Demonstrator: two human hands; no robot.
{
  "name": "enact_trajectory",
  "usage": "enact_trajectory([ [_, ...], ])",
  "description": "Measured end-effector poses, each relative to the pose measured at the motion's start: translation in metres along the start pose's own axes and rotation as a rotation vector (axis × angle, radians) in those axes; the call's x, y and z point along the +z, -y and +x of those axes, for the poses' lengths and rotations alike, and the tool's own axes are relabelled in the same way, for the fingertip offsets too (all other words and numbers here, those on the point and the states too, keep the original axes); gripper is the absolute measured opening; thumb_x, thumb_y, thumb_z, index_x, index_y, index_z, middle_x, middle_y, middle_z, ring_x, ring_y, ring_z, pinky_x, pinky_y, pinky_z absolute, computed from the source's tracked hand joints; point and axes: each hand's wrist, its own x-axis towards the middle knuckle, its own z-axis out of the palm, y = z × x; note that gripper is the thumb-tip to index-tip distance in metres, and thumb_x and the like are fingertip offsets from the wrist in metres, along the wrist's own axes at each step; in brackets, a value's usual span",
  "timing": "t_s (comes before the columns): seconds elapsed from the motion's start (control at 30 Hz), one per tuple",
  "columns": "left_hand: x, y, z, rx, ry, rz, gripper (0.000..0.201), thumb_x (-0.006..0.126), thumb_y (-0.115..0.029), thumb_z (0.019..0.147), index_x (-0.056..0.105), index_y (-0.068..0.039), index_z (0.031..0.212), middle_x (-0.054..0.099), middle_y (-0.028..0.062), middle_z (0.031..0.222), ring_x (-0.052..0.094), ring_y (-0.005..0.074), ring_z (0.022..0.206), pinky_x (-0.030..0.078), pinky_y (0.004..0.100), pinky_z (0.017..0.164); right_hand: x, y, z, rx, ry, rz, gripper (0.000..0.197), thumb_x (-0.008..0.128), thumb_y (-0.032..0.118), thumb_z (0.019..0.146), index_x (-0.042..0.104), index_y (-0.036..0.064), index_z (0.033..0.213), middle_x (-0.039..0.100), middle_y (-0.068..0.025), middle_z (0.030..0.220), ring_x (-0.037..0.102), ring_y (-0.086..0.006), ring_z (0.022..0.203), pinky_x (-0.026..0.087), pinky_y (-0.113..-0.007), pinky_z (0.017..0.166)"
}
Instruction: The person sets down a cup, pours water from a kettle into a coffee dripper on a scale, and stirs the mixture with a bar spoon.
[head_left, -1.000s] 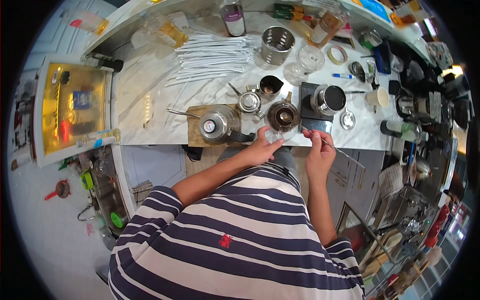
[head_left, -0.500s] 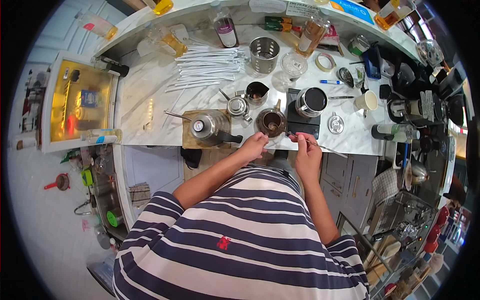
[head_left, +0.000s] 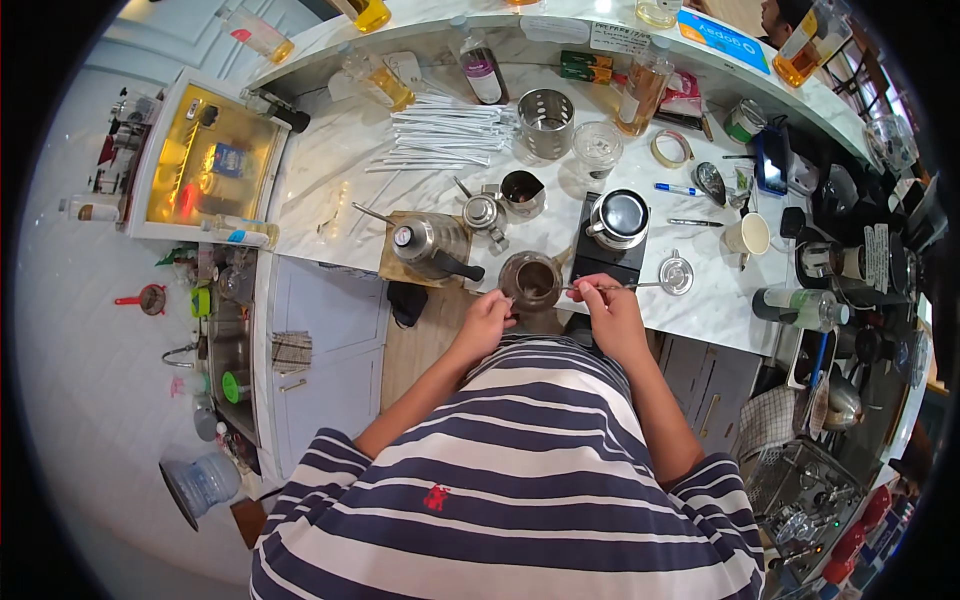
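Glass pot [head_left: 533,280] set between both hands at the near edge of the marble counter [head_left: 690,316] | purple-and-white label borne by far dark bottle [head_left: 478,62]; lettering carried by far blue sign [head_left: 723,42] and white note [head_left: 620,37] | pot's near-left side gripped by left hand [head_left: 485,322], fingers curled in; metal spoon [head_left: 645,285] pinched by right hand [head_left: 614,318], right of pot

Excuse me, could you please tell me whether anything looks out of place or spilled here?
The white straws look untidy: they lie loose in an uneven pile beside the perforated metal cup, with one sticking out toward the kettle. Otherwise nothing stands out; I can make out no spill around the pot in the left hand.
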Motion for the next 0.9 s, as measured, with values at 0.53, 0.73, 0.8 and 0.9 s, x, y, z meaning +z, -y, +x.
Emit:
enact_trajectory([
  [0.53,0.068,-0.072,-0.058,0.43,-0.082,-0.265,0.021,0.044,-0.004,0.108,0.051,-0.002,0.088,0.052,0.0177,0.144,0.065,0.0263,0.121,0.058,0.0483,0.104,-0.064,0.075,-0.04,-0.135,0.139,0.167,0.014,0.063,0.007,0.106,0.07,-0.0045,0.108,0.078,-0.012,0.103,0.072,-0.0157,0.097,0.055,-0.03,0.089],
  [0.73,0.072,-0.097,-0.035,0.535,0.008,-0.28,0.023,0.042,-0.002,0.107,0.049,-0.003,0.085,0.051,0.0169,0.143,0.063,0.0247,0.121,0.057,0.05,0.106,-0.075,0.091,-0.037,-0.208,0.052,0.244,0.011,0.067,0.002,0.102,0.071,-0.0046,0.11,0.077,-0.0153,0.105,0.075,-0.0223,0.102,0.058,-0.033,0.094],
  [0.8,0.071,-0.1,-0.022,0.534,0.053,-0.28,0.022,0.043,-0.002,0.107,0.048,-0.004,0.086,0.051,0.0167,0.145,0.063,0.024,0.122,0.056,0.0491,0.107,-0.074,0.096,-0.036,-0.176,-0.02,0.277,0.013,0.067,0.001,0.102,0.071,-0.0054,0.112,0.077,-0.0158,0.105,0.075,-0.0242,0.103,0.059,-0.035,0.095],
  [0.9,0.073,-0.118,-0.012,0.522,0.088,-0.253,0.022,0.042,-0.002,0.107,0.048,-0.004,0.086,0.05,0.0177,0.147,0.062,0.0244,0.124,0.056,0.0488,0.108,-0.077,0.097,-0.036,-0.174,-0.076,0.341,0.017,0.067,-0.001,0.101,0.071,-0.0064,0.117,0.077,-0.0171,0.108,0.075,-0.0241,0.105,0.058,-0.034,0.098],
])
